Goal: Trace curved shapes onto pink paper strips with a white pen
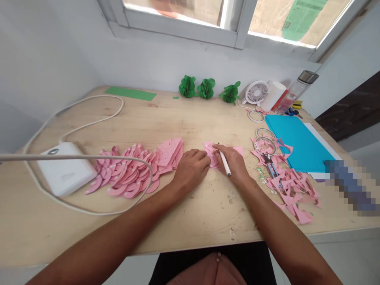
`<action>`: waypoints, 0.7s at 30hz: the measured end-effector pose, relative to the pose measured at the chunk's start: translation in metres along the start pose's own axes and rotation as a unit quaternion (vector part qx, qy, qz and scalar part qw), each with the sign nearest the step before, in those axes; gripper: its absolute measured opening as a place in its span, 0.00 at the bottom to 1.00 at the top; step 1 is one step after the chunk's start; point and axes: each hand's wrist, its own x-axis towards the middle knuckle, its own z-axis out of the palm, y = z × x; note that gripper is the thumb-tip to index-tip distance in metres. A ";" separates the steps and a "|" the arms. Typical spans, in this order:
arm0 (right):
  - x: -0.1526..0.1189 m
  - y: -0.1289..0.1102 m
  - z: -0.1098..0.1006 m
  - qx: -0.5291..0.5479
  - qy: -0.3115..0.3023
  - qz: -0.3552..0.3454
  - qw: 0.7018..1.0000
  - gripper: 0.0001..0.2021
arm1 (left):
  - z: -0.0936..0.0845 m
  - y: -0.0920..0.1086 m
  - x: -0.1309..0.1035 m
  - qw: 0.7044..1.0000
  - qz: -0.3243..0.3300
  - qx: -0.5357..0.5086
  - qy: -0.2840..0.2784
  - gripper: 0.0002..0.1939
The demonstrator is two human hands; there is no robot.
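My right hand is closed around a white pen, its dark tip pointing away from me at a pink paper piece with curved lines drawn on it. My left hand lies on the table with its fingers fairly flat and its fingertips at the left edge of that piece. Part of the paper is hidden under both hands. Left of my left hand are square pink sheets with drawn curves, beside a spread pile of curved pink cutouts. Another pink paper edge shows past my right hand.
Pink scraps, scissors and tape rolls lie at the right, near a blue folder. A white device with a looping cable is at the left. Green paper shapes, a fan and a bottle stand behind.
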 end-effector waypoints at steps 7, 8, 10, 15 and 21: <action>0.000 0.000 0.000 0.007 0.000 0.003 1.000 0.15 | -0.001 0.001 0.001 1.000 -0.003 0.001 0.000 0.08; 0.000 0.000 0.000 0.008 -0.001 0.004 1.000 0.15 | -0.001 0.001 0.001 1.000 -0.003 0.000 0.002 0.08; 0.000 0.000 0.000 0.009 -0.003 0.006 1.000 0.15 | 0.000 0.001 0.000 1.000 -0.002 -0.001 0.004 0.08; 0.000 0.000 0.000 0.000 -0.006 0.009 1.000 0.15 | 0.001 0.000 0.001 1.000 -0.002 -0.006 0.011 0.08; 0.001 0.000 0.000 -0.006 -0.009 0.007 1.000 0.15 | 0.001 0.000 0.001 1.000 -0.006 -0.014 0.013 0.07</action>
